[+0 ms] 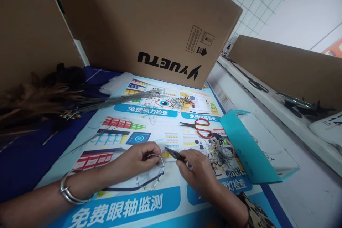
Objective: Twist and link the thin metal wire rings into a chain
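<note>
A thin wire ring (162, 171) with small beads or knots along it hangs from my left hand (146, 156), whose fingers pinch its upper edge. My right hand (196, 169) is wrapped round the handles of dark-jawed pliers (175, 154). The pliers' tips point left, a short way from the left fingertips and apart from the ring. Beyond the right hand lie red-handled scissors (199, 124), their blades to the left. To the right of that hand is a tangled heap of wire pieces and rings (220, 153).
An open teal box (240, 149) stands at the right. A bundle of straight wires (120, 99) reaches in from brown feathery material (34, 99) on the left. More wire bits (179, 103) lie farther back. A large cardboard box (149, 17) walls off the far side of the printed sheet (171, 181).
</note>
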Demonstrator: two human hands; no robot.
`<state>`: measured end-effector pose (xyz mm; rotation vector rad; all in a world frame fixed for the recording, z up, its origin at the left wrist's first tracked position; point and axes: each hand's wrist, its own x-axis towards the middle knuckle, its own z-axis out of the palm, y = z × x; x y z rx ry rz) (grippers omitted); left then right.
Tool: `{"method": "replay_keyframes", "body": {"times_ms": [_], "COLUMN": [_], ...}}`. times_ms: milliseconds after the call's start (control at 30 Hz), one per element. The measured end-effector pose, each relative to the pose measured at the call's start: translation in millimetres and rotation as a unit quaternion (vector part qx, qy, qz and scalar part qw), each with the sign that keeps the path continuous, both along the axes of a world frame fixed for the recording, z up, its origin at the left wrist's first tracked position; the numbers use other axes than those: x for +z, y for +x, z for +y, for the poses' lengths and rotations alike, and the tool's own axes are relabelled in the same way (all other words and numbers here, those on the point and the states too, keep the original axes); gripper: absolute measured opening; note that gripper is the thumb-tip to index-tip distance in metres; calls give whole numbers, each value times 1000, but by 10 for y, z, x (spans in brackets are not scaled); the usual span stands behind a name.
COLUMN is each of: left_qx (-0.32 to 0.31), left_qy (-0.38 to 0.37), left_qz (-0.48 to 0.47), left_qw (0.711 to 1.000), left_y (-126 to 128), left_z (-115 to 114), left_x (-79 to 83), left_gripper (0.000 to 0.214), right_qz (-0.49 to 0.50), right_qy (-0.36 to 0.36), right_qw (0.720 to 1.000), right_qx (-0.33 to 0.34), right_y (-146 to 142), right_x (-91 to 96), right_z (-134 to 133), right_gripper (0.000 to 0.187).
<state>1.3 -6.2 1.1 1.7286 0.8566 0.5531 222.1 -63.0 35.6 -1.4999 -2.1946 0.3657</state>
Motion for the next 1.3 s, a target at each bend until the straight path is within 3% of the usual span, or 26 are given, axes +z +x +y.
{"method": "replay_keyframes", "body": {"times_ms": [167, 533, 967, 1300], "left_qx": [2, 28, 25, -10], "left_qy": [13, 14, 118, 95], "left_qz": [3, 23, 57, 37], "left_qw": [1000, 999, 991, 995], "left_y": [2, 21, 24, 27], "left_z": [2, -7, -15, 4], "left_x": [-17, -2, 6, 57], "left_gripper": [8, 9, 9, 16], "right_qz": [-19, -56, -60, -3], "right_qy": [45, 71, 27, -32], "right_qw": [999, 996, 998, 999], "right_qx": [7, 12, -11, -33], "right_y": [2, -14, -56, -34], "right_x": [-33, -79, 15, 46], "right_z": [-3, -18, -40, -15], "right_gripper": [15, 15, 17, 14]}}
